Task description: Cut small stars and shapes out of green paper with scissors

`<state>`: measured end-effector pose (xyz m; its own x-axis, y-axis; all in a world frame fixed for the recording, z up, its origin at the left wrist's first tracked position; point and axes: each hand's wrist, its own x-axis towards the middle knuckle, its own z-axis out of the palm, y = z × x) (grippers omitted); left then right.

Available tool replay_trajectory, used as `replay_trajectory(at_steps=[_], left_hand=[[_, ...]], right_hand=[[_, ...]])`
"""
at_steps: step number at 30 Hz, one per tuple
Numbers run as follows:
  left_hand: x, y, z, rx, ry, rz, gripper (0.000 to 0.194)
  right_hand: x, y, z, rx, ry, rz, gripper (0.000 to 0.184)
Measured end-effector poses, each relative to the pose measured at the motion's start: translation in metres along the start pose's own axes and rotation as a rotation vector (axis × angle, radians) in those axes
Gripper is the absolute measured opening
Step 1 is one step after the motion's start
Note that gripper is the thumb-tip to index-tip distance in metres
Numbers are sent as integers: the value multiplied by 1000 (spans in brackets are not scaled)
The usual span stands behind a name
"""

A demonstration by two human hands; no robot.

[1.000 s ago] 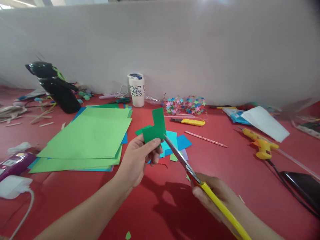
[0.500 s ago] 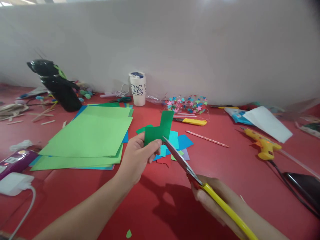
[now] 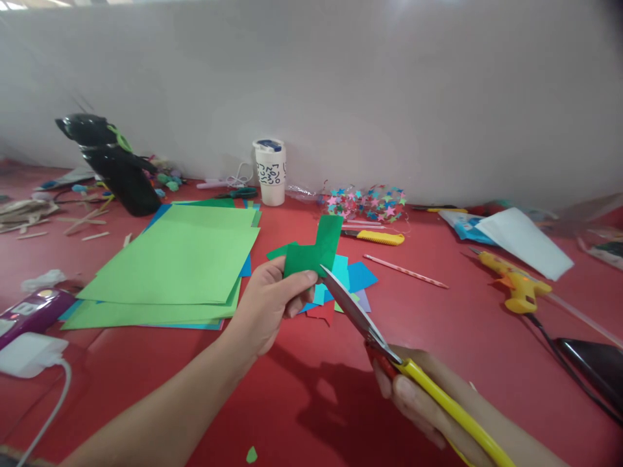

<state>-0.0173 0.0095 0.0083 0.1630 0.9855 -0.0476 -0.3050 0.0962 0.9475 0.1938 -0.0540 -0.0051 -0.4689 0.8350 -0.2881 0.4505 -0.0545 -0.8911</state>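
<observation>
Between thumb and fingers, my left hand pinches an L-shaped piece of dark green paper above the table. My right hand grips a pair of scissors with yellow and red handles. The blade tips touch the paper's lower right part, close to my left thumb. Beneath the held piece lies a loose pile of blue, cyan, green and purple paper pieces. A tiny green scrap rests at the table's front.
Green paper sheets are stacked on the left, near a black bottle and a white cup. A yellow utility knife, a striped pencil and star garland lie behind. On the right is a yellow glue gun.
Both hands, the paper and the scissors appear slightly further right, along with a small shift of the whole view. The scissor blades look a little more closed, with the tips still at the paper.
</observation>
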Motion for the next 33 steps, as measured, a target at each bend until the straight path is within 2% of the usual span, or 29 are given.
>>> replay_trajectory(at_steps=[8, 14, 18, 22, 28, 33], left_hand=[[2, -1, -1, 110, 27, 38, 17], [3, 0, -4, 211, 24, 54, 19], [5, 0, -7, 235, 5, 50, 20], [6, 2, -6, 244, 7, 43, 21], [6, 5, -5, 244, 17, 17, 21], [7, 4, -6, 230, 10, 14, 22]], right_hand=[[2, -2, 0, 38, 9, 99, 62], [-2, -7, 3, 74, 126, 171, 65], [-4, -8, 5, 69, 193, 170, 67], [-5, -8, 6, 55, 188, 142, 61], [3, -3, 4, -93, 206, 60, 61], [6, -2, 4, -92, 183, 77, 63]])
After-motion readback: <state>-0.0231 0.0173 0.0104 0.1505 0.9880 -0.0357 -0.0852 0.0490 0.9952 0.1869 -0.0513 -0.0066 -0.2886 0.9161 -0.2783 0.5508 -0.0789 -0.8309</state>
